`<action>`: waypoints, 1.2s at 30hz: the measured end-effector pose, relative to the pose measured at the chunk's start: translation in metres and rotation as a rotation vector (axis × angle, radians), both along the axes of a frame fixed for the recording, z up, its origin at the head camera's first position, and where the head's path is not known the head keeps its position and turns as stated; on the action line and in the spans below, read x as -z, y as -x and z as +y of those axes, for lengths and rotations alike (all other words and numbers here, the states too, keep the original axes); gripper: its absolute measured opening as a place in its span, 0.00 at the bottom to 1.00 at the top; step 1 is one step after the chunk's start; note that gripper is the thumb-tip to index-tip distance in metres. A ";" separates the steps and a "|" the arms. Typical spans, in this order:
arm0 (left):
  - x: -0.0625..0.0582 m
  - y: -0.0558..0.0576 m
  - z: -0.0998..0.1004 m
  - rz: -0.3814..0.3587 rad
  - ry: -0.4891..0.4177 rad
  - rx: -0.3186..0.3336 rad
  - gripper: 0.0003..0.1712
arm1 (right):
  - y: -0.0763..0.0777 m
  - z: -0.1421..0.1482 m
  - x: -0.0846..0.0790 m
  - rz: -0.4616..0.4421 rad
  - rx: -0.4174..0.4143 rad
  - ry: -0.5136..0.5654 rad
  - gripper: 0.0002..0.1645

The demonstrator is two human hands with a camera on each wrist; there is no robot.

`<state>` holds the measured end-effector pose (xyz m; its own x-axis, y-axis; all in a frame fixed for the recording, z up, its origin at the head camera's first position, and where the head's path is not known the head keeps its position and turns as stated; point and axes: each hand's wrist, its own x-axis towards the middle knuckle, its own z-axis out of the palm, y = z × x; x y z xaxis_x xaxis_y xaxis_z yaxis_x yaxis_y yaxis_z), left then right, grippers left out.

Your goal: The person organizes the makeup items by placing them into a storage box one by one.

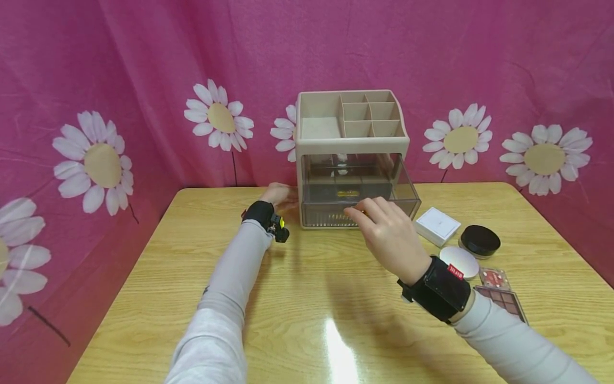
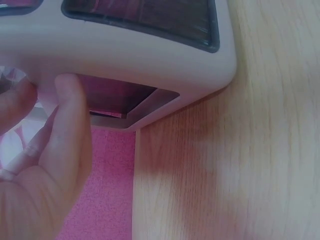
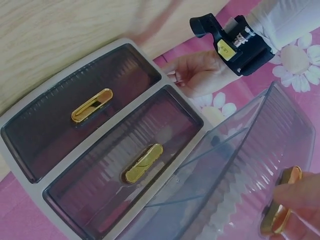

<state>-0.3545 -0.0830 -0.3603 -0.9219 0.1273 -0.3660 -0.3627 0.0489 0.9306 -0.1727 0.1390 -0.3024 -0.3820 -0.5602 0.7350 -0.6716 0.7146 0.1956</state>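
A beige desktop organizer point(image 1: 352, 145) with smoky see-through drawers stands at the back of the table. Its top drawer point(image 1: 318, 216) is pulled out toward me. With thumb and fingers, my right hand point(image 1: 393, 237) pinches the gold handle point(image 3: 269, 223) on that drawer's front. Two lower drawers point(image 3: 75, 117), each with a gold handle, are closed in the right wrist view. Against the organizer's left side rests my left hand point(image 1: 280, 195); its fingertips touch the beige frame beside a side opening in the left wrist view. Part of that hand is hidden behind the frame.
Right of the organizer lie a white box point(image 1: 437, 225), a round black-lidded container point(image 1: 479, 240), a round white compact point(image 1: 459, 261), a small red-and-clear case point(image 1: 494, 278) and a palette point(image 1: 501, 300) partly under my right forearm. A pink flowered cloth point(image 1: 268, 48) hangs behind.
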 end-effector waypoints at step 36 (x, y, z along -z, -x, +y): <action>-0.002 -0.003 -0.003 -0.001 -0.026 0.007 0.20 | 0.115 0.169 0.006 -1.072 0.461 0.030 0.47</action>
